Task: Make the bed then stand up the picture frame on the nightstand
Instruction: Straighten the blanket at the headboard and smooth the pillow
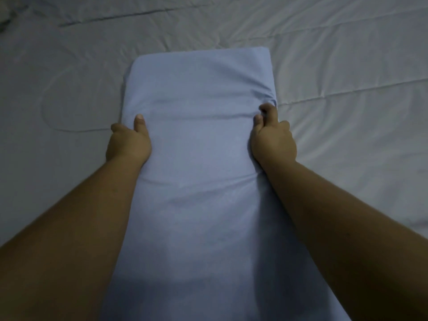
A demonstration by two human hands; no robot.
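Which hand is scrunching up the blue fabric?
The right hand: the blue pillow puckers into folds at its curled fingers. The left hand grips the opposite edge with its thumb flat on top, fabric smooth there.

At the far left corner of your view sits a small dark patch [4,22], blurred and too dim to identify.
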